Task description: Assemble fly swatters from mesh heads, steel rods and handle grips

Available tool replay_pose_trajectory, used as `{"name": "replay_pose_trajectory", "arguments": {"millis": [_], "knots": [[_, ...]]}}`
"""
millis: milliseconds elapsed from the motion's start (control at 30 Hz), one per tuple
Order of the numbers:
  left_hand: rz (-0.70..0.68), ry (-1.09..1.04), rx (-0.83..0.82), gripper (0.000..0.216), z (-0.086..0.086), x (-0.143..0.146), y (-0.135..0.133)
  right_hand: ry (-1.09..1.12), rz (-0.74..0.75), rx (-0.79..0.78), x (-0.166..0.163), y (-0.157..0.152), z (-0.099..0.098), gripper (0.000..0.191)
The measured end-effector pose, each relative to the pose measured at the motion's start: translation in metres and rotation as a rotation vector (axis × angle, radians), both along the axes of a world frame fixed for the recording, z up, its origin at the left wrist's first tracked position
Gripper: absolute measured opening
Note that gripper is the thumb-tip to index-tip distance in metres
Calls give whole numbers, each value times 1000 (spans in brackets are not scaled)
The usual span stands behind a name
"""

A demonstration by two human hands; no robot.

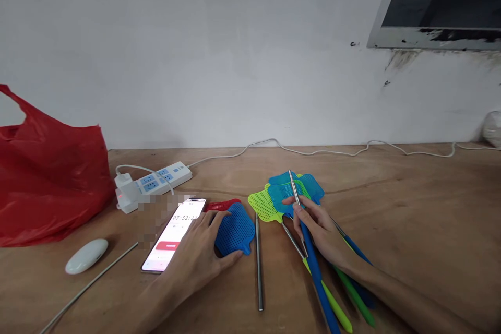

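My left hand (205,242) is at a loose blue fly swatter head (237,229), its fingers and thumb closed around the near-left edge. Part of a red swatter head (223,205) shows behind it. My right hand (315,227) grips a blue fly swatter handle (315,266) with a bare metal rod (293,185) pointing up and away; no head shows on its tip. Beneath that hand lies a pile of fly swatters with yellow-green (266,206) and blue (282,198) mesh heads. Between my hands, a separate metal rod (259,266) rests on the table.
A phone (164,245) with a lit timer screen lies left of my left hand. Farther left are a white mouse-like object (86,256), a power strip (172,173) and a red plastic bag (58,177). A white cable (313,153) runs along the wall.
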State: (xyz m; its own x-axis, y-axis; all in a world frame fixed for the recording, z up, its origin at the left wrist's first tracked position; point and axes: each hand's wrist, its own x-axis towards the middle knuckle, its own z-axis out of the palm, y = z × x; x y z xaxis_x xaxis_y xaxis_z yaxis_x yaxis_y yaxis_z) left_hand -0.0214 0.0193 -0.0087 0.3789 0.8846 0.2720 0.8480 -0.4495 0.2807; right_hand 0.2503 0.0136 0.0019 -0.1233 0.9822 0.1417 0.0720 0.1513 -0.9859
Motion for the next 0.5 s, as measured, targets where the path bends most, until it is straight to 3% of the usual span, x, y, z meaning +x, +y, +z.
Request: {"name": "replay_pose_trajectory", "arguments": {"millis": [100, 233, 400, 500], "knots": [[-7, -79, 12, 63, 5, 3, -3, 17, -27, -8, -2, 1, 1, 56], [-35, -349, -123, 50, 10, 10, -13, 85, 7, -79, -1, 1, 5, 68], [11, -498, -197, 48, 10, 12, -15, 190, 513, -327, 10, 0, 11, 55], [102, -493, -157, 49, 13, 9, -9, 272, 621, -387, 17, 2, 10, 51]]}}
